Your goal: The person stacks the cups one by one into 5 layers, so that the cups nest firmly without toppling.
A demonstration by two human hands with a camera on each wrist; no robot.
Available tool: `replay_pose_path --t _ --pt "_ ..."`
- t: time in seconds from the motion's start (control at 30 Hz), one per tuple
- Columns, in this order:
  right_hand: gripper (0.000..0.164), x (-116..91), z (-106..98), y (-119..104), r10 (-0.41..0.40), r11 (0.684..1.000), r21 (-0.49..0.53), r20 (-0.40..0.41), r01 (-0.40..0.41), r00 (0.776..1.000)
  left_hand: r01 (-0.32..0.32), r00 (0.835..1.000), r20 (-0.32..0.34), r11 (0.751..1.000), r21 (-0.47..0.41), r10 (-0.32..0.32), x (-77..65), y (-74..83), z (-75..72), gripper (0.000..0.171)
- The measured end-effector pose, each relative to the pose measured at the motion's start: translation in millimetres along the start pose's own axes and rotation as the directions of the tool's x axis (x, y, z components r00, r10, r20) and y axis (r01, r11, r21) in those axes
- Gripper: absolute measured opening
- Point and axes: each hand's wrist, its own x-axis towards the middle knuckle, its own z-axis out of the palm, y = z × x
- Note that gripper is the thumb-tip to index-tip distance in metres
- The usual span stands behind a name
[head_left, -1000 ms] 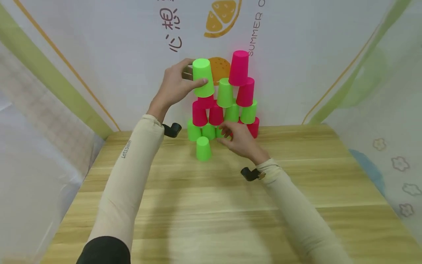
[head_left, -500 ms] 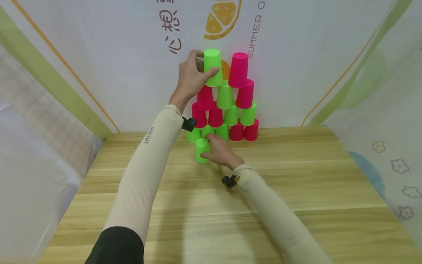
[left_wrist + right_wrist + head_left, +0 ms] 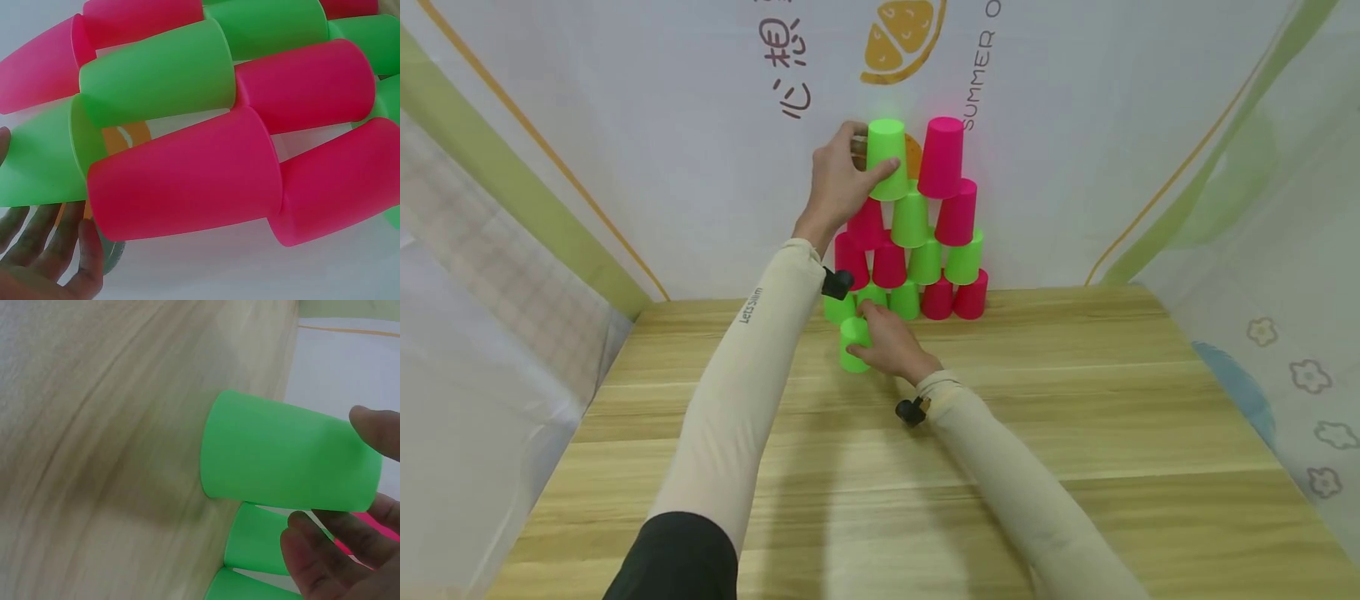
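My left hand [image 3: 837, 179] holds an upside-down green cup [image 3: 887, 158] at the top left of a stacked cup pyramid, thumb in front and fingers behind. In the left wrist view that cup's rim meets the narrow ends of a red cup [image 3: 184, 175] and a green cup [image 3: 156, 75] below it. A red cup [image 3: 942, 158] stands beside it in the top row. Low in front of the pyramid, my right hand [image 3: 895, 340] grips a single upside-down green cup [image 3: 287, 453] near its narrow end; its rim is at the tabletop.
Under the top row, the pyramid has staggered rows of red and green cups, including a red cup [image 3: 972, 296] at its bottom right corner. It stands at the back of the wooden table [image 3: 1075, 400], close against a printed white curtain [image 3: 1045, 167].
My left hand has carried its green cup right, onto the pyramid's top row. My right hand has moved left to the single green cup, gripped it and shifted it slightly left.
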Motion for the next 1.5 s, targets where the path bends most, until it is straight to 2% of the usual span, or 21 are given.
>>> replay_pose_path --t 0.23,0.4,0.57,0.8,0.97,1.1,1.2,1.33,1.5 --pt "0.066 1.1 6.8 1.3 0.029 1.000 0.005 0.014 -0.029 0.999 0.010 1.000 0.028 1.000 0.012 -0.011 -1.3 -5.9 -2.1 0.061" --pt "0.062 1.2 11.0 6.0 0.038 0.994 0.100 -0.036 -0.034 0.999 -0.017 0.999 0.042 0.997 0.071 0.014 -6.2 -9.1 -3.5 0.063" --pt "0.056 2.8 14.4 9.6 0.065 0.979 0.198 -0.071 -0.050 0.995 -0.042 0.999 0.023 0.990 0.135 0.039 -18.7 -16.4 -11.7 0.062" --pt "0.052 1.3 12.0 12.8 0.130 0.942 0.318 -0.056 -0.106 0.990 -0.045 0.999 -0.023 0.998 0.053 0.046 -44.1 -42.7 -25.1 0.059" --pt "0.050 -0.7 6.0 14.2 0.130 0.929 0.353 -0.031 -0.111 0.991 -0.047 0.998 -0.028 0.999 0.023 0.048 -60.9 -62.0 -28.5 0.056" --pt "0.049 -3.4 -5.7 16.8 0.113 0.917 0.385 -0.010 -0.100 0.994 -0.023 1.000 0.014 0.999 0.022 0.023 -82.1 -78.6 -31.3 0.049" --pt "0.050 -5.6 -19.4 19.8 0.110 0.922 0.375 -0.016 -0.096 0.994 0.016 0.998 0.066 1.000 0.021 -0.017 -102.7 -94.2 -31.5 0.044" --pt "0.052 -8.6 -41.0 24.1 0.096 0.940 0.332 -0.027 -0.081 0.995 0.082 0.986 0.141 0.996 0.025 -0.085 -133.5 -116.7 -28.7 0.040" --pt "0.052 -10.4 -71.1 26.1 0.067 0.950 0.307 -0.015 -0.059 0.998 0.124 0.971 0.198 0.991 0.052 -0.132 -171.4 -138.0 -18.6 0.036"
